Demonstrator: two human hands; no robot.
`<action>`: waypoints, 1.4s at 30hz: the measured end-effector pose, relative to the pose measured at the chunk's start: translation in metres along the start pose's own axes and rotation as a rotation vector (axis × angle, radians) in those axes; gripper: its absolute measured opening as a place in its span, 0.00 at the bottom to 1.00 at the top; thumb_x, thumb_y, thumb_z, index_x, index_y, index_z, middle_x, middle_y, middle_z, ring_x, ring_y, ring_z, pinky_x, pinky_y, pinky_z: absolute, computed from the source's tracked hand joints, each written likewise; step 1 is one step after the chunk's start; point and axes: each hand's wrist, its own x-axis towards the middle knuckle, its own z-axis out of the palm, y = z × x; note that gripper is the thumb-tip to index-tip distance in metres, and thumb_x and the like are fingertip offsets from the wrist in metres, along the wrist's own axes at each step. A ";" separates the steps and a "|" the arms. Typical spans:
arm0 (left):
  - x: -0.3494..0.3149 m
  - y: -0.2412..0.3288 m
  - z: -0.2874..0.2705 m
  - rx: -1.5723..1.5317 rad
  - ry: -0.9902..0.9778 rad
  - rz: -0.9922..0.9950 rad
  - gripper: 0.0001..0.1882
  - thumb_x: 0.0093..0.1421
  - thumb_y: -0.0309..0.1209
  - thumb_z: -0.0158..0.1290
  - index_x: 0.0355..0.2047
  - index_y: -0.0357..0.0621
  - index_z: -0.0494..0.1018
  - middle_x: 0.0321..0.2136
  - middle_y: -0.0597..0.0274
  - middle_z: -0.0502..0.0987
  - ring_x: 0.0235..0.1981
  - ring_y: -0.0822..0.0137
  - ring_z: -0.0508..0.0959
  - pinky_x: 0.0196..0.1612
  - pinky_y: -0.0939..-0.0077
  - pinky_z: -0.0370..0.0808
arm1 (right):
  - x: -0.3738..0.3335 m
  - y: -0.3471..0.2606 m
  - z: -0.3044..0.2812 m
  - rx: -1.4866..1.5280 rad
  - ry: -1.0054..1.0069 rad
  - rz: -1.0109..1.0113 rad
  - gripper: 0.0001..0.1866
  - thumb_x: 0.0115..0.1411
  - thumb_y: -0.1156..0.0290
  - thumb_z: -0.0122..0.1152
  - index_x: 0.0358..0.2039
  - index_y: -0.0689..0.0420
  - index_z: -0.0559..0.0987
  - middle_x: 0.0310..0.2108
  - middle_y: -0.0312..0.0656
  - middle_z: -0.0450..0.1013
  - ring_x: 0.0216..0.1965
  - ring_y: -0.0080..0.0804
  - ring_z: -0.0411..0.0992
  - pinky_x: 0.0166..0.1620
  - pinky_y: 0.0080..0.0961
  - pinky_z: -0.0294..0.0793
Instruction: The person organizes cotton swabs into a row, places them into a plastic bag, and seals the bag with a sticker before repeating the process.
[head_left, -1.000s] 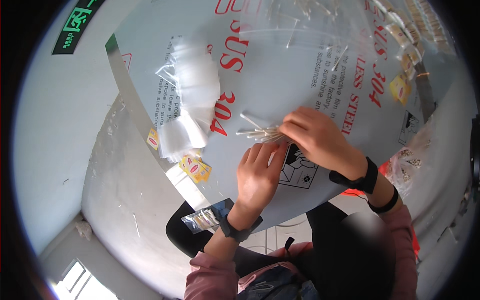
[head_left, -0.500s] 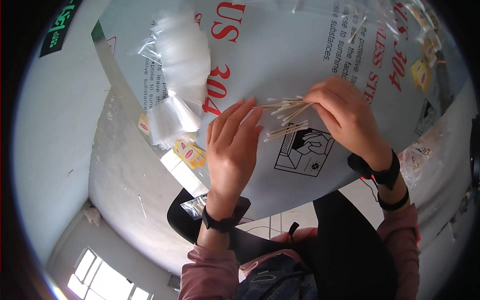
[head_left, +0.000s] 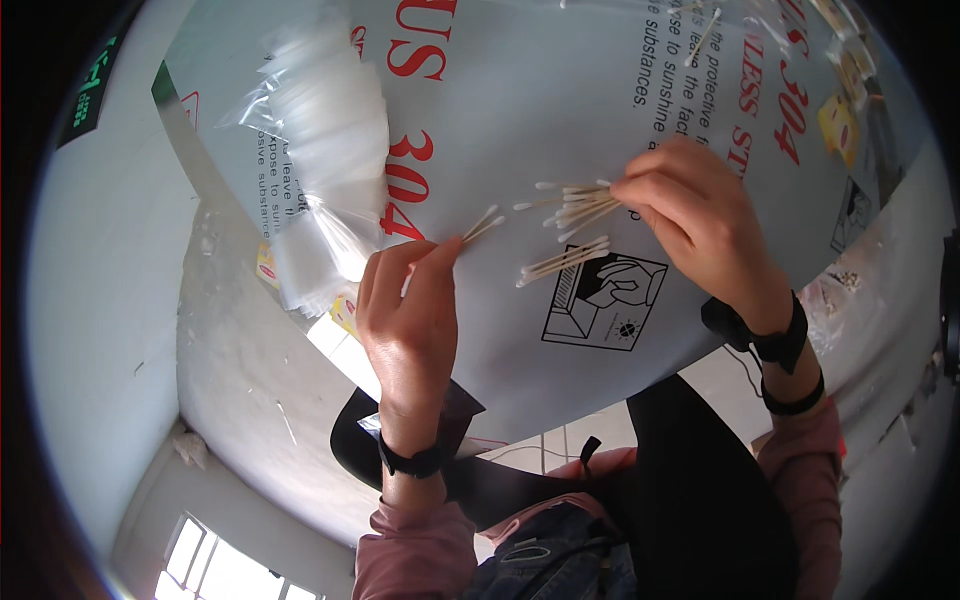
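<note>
My left hand (head_left: 408, 315) is closed in a pinch on a couple of cotton swabs (head_left: 482, 226), whose white tips point away from me and to the right. To its right, my right hand (head_left: 705, 220) has its fingers pressed together around the ends of a fanned bunch of cotton swabs (head_left: 585, 207). One or two swabs stick out leftward from that bunch. Just nearer to me, a small group of swabs (head_left: 565, 262) lies side by side on the film-covered table (head_left: 520, 350), touched by neither hand.
A fanned stack of clear plastic bags (head_left: 335, 150) lies on the left, with yellow cards (head_left: 343, 312) by its near end. A yellow packet (head_left: 838, 130) rests at the far right. Another loose swab (head_left: 704, 38) lies at the far side. The table's near edge curves before my lap.
My left hand has drawn back to the left, away from the bunch, and now pinches a couple of swabs. My right hand stays at the bunch. The whole view has shifted slightly.
</note>
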 end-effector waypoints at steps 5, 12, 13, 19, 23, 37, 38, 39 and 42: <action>0.025 0.008 0.014 -0.011 0.065 0.027 0.14 0.51 0.14 0.60 0.38 0.40 0.81 0.32 0.60 0.77 0.34 0.60 0.78 0.35 0.68 0.77 | -0.001 -0.022 0.021 0.056 -0.040 -0.046 0.10 0.47 0.83 0.65 0.32 0.59 0.78 0.31 0.38 0.73 0.35 0.39 0.73 0.37 0.34 0.73; 0.025 0.034 0.014 -0.042 0.119 0.047 0.25 0.57 0.19 0.56 0.57 0.33 0.72 0.51 0.48 0.76 0.53 0.48 0.77 0.51 0.59 0.75 | 0.001 -0.037 0.017 0.114 -0.071 0.037 0.17 0.48 0.83 0.64 0.41 0.58 0.79 0.39 0.40 0.75 0.41 0.41 0.74 0.45 0.36 0.74; 0.013 0.042 0.009 -0.008 -0.070 0.077 0.35 0.58 0.24 0.57 0.65 0.29 0.61 0.63 0.41 0.67 0.66 0.45 0.65 0.63 0.53 0.65 | -0.003 -0.037 0.011 0.118 -0.072 0.107 0.19 0.49 0.84 0.63 0.44 0.58 0.79 0.41 0.41 0.76 0.43 0.43 0.74 0.48 0.37 0.74; -0.036 0.076 0.050 0.215 -0.340 -0.031 0.59 0.56 0.68 0.47 0.69 0.26 0.49 0.70 0.35 0.50 0.73 0.41 0.50 0.71 0.44 0.47 | -0.027 -0.032 -0.011 0.139 -0.020 0.243 0.19 0.52 0.84 0.63 0.47 0.59 0.78 0.47 0.44 0.76 0.48 0.47 0.74 0.51 0.38 0.73; -0.060 0.091 0.061 0.261 -0.323 -0.039 0.58 0.58 0.69 0.45 0.68 0.26 0.50 0.70 0.34 0.51 0.72 0.41 0.51 0.71 0.45 0.48 | -0.042 -0.034 -0.009 0.170 -0.004 0.280 0.19 0.52 0.83 0.65 0.46 0.59 0.78 0.46 0.44 0.75 0.45 0.46 0.74 0.48 0.37 0.72; -0.064 0.100 0.066 0.275 -0.299 -0.106 0.57 0.56 0.72 0.42 0.68 0.32 0.55 0.69 0.41 0.57 0.71 0.46 0.56 0.71 0.47 0.49 | -0.036 -0.028 0.005 0.172 0.015 0.222 0.17 0.53 0.75 0.68 0.45 0.59 0.78 0.42 0.44 0.75 0.40 0.45 0.74 0.41 0.36 0.74; -0.067 0.103 0.063 0.289 -0.318 -0.098 0.57 0.55 0.72 0.44 0.68 0.33 0.56 0.69 0.42 0.57 0.71 0.47 0.56 0.71 0.47 0.48 | -0.032 -0.030 0.009 0.162 0.022 0.206 0.17 0.54 0.74 0.68 0.44 0.58 0.78 0.41 0.43 0.75 0.38 0.44 0.73 0.40 0.35 0.74; -0.068 0.103 0.064 0.284 -0.310 -0.098 0.57 0.54 0.72 0.44 0.68 0.33 0.56 0.69 0.42 0.57 0.72 0.47 0.56 0.71 0.47 0.47 | -0.029 -0.032 0.011 0.152 0.029 0.187 0.16 0.54 0.73 0.69 0.44 0.58 0.78 0.39 0.42 0.74 0.37 0.42 0.73 0.38 0.35 0.74; -0.043 0.098 0.068 0.290 -0.252 -0.119 0.54 0.58 0.69 0.43 0.68 0.32 0.57 0.69 0.42 0.57 0.72 0.48 0.56 0.72 0.48 0.47 | -0.017 -0.039 0.015 0.066 -0.007 0.230 0.13 0.55 0.75 0.67 0.42 0.56 0.77 0.35 0.41 0.73 0.34 0.41 0.74 0.36 0.36 0.74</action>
